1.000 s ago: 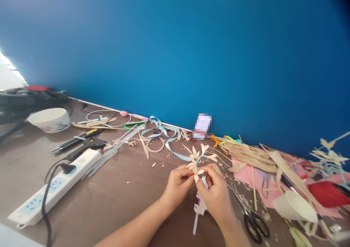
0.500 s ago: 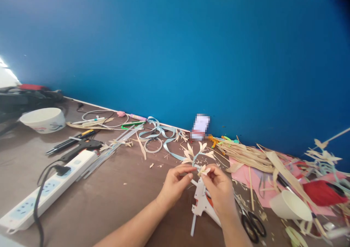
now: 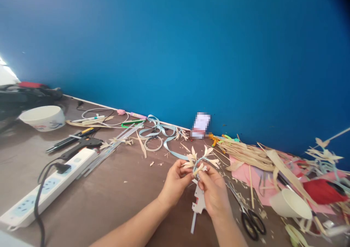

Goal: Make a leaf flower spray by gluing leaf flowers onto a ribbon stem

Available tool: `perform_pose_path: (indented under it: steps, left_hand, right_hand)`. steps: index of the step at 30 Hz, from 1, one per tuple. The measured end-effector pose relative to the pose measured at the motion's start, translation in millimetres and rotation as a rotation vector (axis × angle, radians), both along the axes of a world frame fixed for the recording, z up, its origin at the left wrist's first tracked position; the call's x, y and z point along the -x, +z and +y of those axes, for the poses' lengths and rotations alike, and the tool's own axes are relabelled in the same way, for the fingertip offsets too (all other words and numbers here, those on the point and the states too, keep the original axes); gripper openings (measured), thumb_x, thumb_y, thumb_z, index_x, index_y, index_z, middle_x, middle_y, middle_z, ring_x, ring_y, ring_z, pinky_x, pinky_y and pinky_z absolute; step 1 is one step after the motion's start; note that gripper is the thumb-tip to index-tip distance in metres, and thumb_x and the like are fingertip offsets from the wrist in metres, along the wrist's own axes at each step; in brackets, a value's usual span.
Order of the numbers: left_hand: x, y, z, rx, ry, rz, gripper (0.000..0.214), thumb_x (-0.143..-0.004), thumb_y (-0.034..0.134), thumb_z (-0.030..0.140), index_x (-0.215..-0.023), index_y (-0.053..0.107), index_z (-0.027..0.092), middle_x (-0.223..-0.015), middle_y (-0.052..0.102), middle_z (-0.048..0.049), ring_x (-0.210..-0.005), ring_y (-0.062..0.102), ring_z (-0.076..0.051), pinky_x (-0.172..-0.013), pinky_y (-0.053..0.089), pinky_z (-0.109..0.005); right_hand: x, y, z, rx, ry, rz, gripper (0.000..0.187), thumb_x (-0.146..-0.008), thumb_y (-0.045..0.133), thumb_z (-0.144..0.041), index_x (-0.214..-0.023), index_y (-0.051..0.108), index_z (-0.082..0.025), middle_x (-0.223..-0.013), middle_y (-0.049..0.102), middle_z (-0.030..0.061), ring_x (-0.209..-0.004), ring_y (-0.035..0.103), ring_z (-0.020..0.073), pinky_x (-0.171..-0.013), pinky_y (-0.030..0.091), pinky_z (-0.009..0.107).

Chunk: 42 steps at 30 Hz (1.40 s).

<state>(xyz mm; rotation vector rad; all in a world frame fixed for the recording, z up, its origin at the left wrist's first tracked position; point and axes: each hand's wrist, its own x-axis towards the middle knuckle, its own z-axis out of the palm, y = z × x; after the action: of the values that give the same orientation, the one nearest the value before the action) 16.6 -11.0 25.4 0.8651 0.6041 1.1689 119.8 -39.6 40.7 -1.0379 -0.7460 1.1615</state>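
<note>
A small spray of cream-coloured artificial flowers on a light-blue wrapped stem is held up between my two hands. My left hand pinches it from the left, thumb and fingertips closed near the stem. From the right, my right hand is closed on the lowest blossom, its thumb bent over the base. Fingers hide most of the lower stem. Beneath the right hand lies a white glue gun, partly covered, with a glue stick protruding from its rear.
Black-handled scissors lie to the right, near a tipped white cup and straw strips. Behind the hands curls blue ribbon. On the left are a power strip, a dark glue gun and a bowl. A blue wall closes the back.
The spray has turned and shifted slightly right. My left fingers, straighter before, now curl in at the stem. My right hand has moved slightly down over the white glue gun.
</note>
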Motion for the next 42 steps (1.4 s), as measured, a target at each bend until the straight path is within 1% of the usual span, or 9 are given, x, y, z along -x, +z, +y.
perform_pose_path:
  steps: [3, 7, 14, 17, 22, 29, 34, 36, 42]
  left_hand:
    - [0, 2.1, -1, 0.053, -0.062, -0.038, 0.026, -0.062, 0.069, 0.013, -0.085, 0.056, 0.015, -0.059, 0.062, 0.0031, -0.050, 0.050, -0.007, -0.054, 0.037, -0.018]
    - [0, 5.6, -2, 0.032, -0.113, -0.046, 0.022, -0.063, 0.068, 0.012, -0.084, 0.060, 0.013, -0.058, 0.062, 0.0018, -0.052, 0.053, -0.008, -0.053, 0.037, -0.018]
    - [0, 9.7, -2, 0.039, -0.145, -0.085, 0.018, -0.063, 0.068, 0.012, -0.080, 0.061, 0.013, -0.064, 0.065, -0.0003, -0.053, 0.056, -0.010, -0.056, 0.041, -0.021]
    - [0, 6.5, -2, 0.039, -0.152, -0.093, 0.016, -0.064, 0.068, 0.013, -0.078, 0.060, 0.012, -0.062, 0.064, -0.0007, -0.053, 0.056, -0.010, -0.056, 0.040, -0.020]
    - [1, 0.1, 0, 0.056, -0.173, -0.065, 0.018, -0.066, 0.067, 0.015, -0.082, 0.061, 0.011, -0.066, 0.066, -0.0043, -0.058, 0.057, -0.011, -0.058, 0.040, -0.021]
    - [1, 2.6, 1, 0.031, -0.180, -0.063, 0.017, -0.066, 0.067, 0.015, -0.083, 0.063, 0.011, -0.067, 0.067, -0.0055, -0.062, 0.059, -0.014, -0.060, 0.041, -0.021]
    - [1, 2.1, 2, 0.039, -0.161, -0.051, 0.016, -0.067, 0.066, 0.016, -0.082, 0.062, 0.011, -0.069, 0.067, -0.0062, -0.063, 0.060, -0.015, -0.060, 0.042, -0.023]
    - [1, 1.5, 2, 0.037, -0.161, -0.055, 0.017, -0.066, 0.067, 0.015, -0.082, 0.063, 0.011, -0.069, 0.068, -0.0064, -0.063, 0.060, -0.015, -0.061, 0.042, -0.023]
    - [0, 2.5, 1, 0.026, -0.176, -0.049, 0.016, -0.065, 0.068, 0.015, -0.080, 0.064, 0.012, -0.067, 0.067, -0.0049, -0.062, 0.059, -0.013, -0.058, 0.041, -0.020]
  right_hand:
    - [2, -2.7, 2, -0.003, -0.032, -0.006, 0.014, -0.068, 0.067, -0.027, -0.073, 0.058, -0.017, -0.058, 0.047, -0.0057, -0.044, 0.027, 0.0040, -0.040, 0.023, 0.016]
    - [2, -5.3, 4, 0.008, -0.060, -0.020, 0.017, -0.066, 0.068, -0.029, -0.067, 0.055, -0.017, -0.054, 0.047, -0.0062, -0.041, 0.029, 0.0037, -0.038, 0.023, 0.016]
    - [0, -6.3, 5, 0.043, -0.072, -0.029, 0.021, -0.065, 0.067, -0.032, -0.066, 0.054, -0.016, -0.045, 0.044, -0.0079, -0.037, 0.030, 0.0032, -0.036, 0.021, 0.015]
    - [-3, -5.2, 6, 0.049, -0.044, -0.007, 0.020, -0.065, 0.067, -0.032, -0.065, 0.054, -0.016, -0.044, 0.044, -0.0079, -0.036, 0.030, 0.0033, -0.036, 0.022, 0.015]
    - [-8, -3.5, 7, 0.074, 0.020, 0.015, 0.020, -0.064, 0.068, -0.031, -0.067, 0.056, -0.015, -0.045, 0.045, -0.0071, -0.037, 0.031, 0.0033, -0.035, 0.022, 0.015]
    - [-10, -6.3, 6, 0.084, -0.006, -0.050, 0.020, -0.066, 0.067, -0.031, -0.064, 0.053, -0.016, -0.044, 0.043, -0.0076, -0.037, 0.029, 0.0029, -0.035, 0.021, 0.015]
    - [-10, -4.4, 6, 0.053, 0.059, 0.025, 0.020, -0.066, 0.067, -0.030, -0.062, 0.053, -0.016, -0.046, 0.045, -0.0072, -0.038, 0.029, 0.0030, -0.035, 0.020, 0.015]
    - [-10, -3.0, 5, 0.058, 0.077, 0.016, 0.020, -0.065, 0.068, -0.030, -0.062, 0.053, -0.016, -0.046, 0.045, -0.0070, -0.038, 0.028, 0.0027, -0.035, 0.019, 0.015]
    - [-6, -2.9, 6, 0.103, -0.022, -0.093, 0.022, -0.063, 0.068, -0.032, -0.066, 0.055, -0.015, -0.045, 0.046, -0.0068, -0.036, 0.024, 0.0018, -0.034, 0.015, 0.015]
